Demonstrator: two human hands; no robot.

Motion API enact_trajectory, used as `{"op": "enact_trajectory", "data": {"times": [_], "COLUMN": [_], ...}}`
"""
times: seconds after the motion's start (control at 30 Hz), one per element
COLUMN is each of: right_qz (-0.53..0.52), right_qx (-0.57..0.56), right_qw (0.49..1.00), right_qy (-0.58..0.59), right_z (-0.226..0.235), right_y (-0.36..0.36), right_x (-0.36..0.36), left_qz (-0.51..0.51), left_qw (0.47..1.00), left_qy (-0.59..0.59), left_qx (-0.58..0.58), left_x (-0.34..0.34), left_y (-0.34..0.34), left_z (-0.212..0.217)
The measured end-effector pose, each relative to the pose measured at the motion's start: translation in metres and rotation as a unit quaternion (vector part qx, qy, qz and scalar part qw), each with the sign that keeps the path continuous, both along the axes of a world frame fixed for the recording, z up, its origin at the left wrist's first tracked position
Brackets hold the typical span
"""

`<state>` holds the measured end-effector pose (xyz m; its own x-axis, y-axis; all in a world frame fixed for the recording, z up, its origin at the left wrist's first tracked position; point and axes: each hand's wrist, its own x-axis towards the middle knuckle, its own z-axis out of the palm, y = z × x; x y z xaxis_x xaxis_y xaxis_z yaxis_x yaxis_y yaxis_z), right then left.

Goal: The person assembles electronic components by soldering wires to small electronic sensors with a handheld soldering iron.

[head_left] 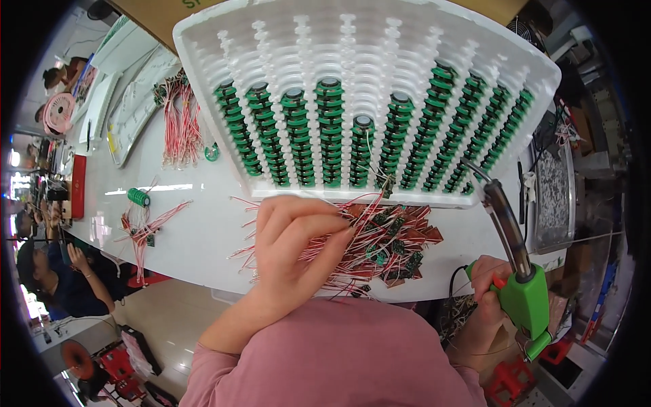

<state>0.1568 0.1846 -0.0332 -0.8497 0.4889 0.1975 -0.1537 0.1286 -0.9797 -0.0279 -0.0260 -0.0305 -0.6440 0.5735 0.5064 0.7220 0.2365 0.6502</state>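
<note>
My left hand (pixel 291 234) is closed in a pinch on thin red and white wires (pixel 363 207). These wires appear to lead up to a small green circuit board (pixel 388 186) at the near edge of the white foam tray (pixel 319 12). Beneath the hand lies a heap of small circuit boards (pixel 400 247) with red and white leads. On the right, my right hand (pixel 485 288) grips a green soldering gun (pixel 526 305) with an orange trigger. Its metal tip (pixel 475 168) points up over the tray's right part. Rows of green disc-shaped pieces (pixel 330 136) fill the tray slots.
A bundle of wired boards (pixel 178 122) and a green coil-like roll (pixel 138 197) with loose wires lie on the white table (pixel 210 251) at left. A metal tray (pixel 555 210) stands at right. Another person (pixel 61 278) sits at far left.
</note>
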Motion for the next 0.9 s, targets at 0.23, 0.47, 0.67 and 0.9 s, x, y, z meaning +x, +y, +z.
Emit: {"op": "enact_trajectory", "data": {"times": [0.23, 0.47, 0.67, 0.9], "right_qz": [-0.031, -0.147, -0.017, -0.033], "right_qx": [0.084, 0.105, -0.015, -0.095], "right_qw": [0.987, 0.977, 0.999, 0.990], "right_qy": [-0.132, -0.116, -0.046, -0.099], "right_z": [0.014, 0.013, 0.011, 0.019], "right_y": [-0.002, -0.014, 0.000, 0.003], "right_x": [0.013, 0.008, 0.009, -0.005], "left_qz": [0.065, 0.064, 0.026, 0.009], "left_qw": [0.982, 0.990, 0.954, 0.942], "left_qy": [-0.173, -0.115, -0.282, -0.327], "left_qx": [0.024, 0.038, 0.097, 0.076], "left_x": [0.016, 0.015, 0.013, 0.013], "left_y": [0.031, 0.054, 0.062, 0.054], "left_z": [-0.019, -0.029, -0.021, -0.005]}}
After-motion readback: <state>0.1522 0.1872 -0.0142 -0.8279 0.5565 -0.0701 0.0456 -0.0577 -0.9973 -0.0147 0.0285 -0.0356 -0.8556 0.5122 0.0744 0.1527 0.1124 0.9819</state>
